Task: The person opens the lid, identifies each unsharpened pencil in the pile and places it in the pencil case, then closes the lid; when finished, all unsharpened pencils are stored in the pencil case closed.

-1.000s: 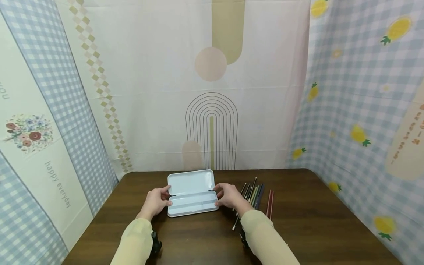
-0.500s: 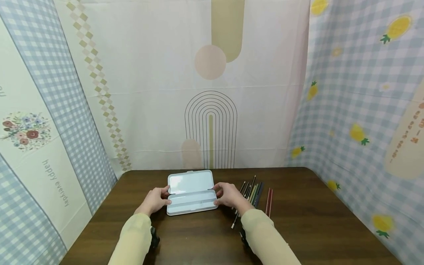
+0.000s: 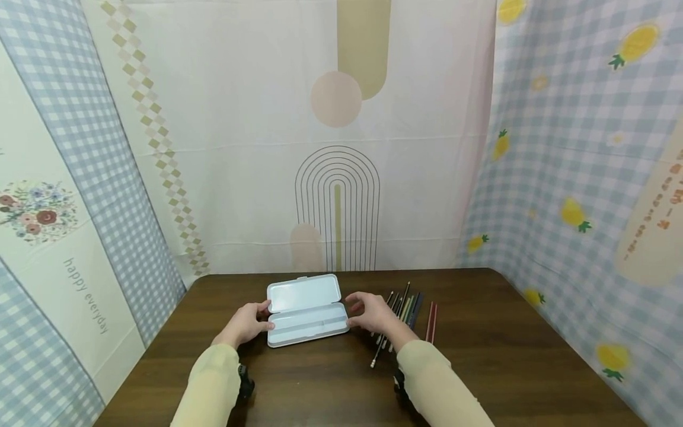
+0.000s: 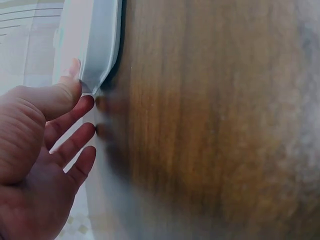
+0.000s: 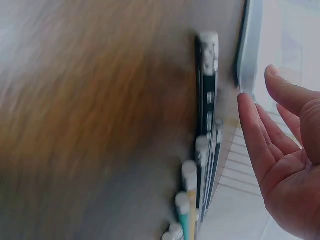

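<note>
I note a pale-blue, smooth oblong case (image 3: pixel 308 320) lying open between the hands, long axis left to right, right end slightly farther off. Left hand (image 3: pixel 245 323) pinches its left end. Right hand (image 3: pixel 374 313), thumb and fingers parted, at its right end, nearer the slim, mixed-colour pencils (image 3: pixel 408 308); contact unclear.
</note>
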Tool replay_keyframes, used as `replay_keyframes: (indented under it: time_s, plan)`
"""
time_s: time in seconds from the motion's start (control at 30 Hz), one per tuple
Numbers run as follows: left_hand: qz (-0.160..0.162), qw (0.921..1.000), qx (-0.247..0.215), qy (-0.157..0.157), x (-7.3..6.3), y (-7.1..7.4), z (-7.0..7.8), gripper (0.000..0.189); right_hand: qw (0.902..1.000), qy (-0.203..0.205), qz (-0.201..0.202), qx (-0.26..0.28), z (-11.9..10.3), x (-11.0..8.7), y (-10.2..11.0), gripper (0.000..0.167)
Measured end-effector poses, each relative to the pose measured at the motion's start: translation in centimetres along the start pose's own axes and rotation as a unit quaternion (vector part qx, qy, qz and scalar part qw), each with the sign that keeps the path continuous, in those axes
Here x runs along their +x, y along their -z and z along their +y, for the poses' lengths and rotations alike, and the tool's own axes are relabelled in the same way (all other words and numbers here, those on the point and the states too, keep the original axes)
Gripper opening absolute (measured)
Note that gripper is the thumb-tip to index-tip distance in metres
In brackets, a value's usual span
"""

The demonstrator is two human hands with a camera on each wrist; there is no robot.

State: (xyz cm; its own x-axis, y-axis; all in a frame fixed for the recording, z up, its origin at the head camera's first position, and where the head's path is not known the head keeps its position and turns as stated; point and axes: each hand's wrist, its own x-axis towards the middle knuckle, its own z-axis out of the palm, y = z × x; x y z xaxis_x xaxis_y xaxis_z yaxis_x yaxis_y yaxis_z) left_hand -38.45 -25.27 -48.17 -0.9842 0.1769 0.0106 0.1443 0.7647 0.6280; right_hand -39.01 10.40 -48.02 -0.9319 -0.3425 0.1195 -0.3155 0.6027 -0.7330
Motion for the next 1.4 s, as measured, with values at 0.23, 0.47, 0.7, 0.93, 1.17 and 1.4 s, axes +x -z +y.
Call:
replay_keyframes:
  time_s: [0.23, 0.47, 0.7, 0.93, 1.17, 1.4]
  plan:
    - [-0.003, 1.0000, -0.006, -0.006, -0.1, -0.2, 0.2, 0.070, 0.9990, -0.017, 0.018, 0.037, 1.9, -2.0, 2.5, 0.045]
    - [-0.021, 0.9998, 0.002, 0.006, -0.1, 0.1, 0.3, 0.071, 0.9960, -0.055, 0.070, 0.007, 4.0, -3.9, 5.7, 0.038]
    - [-0.030, 0.9995, 0.007, 0.010, 0.1, 0.3, 0.4, 0.071, 0.9890, -0.103, 0.095, 0.048, 5.7, -6.1, 8.8, 0.036]
    - [-0.026, 0.9996, 0.009, 0.006, -0.1, 0.3, 0.5, 0.070, 0.9775, -0.166, 0.091, 0.092, 7.4, -7.9, 10.7, 0.041]
    - [-0.022, 0.9998, 0.001, 0.003, -0.1, 0.1, 0.3, 0.070, 0.9597, -0.211, 0.097, 0.159, 8.9, -9.3, 11.2, 0.059]
    - [-0.023, 0.9997, -0.004, 0.004, 0.0, -0.2, 0.1, 0.070, 0.9536, -0.214, 0.088, 0.193, 9.9, -10.3, 11.3, 0.069]
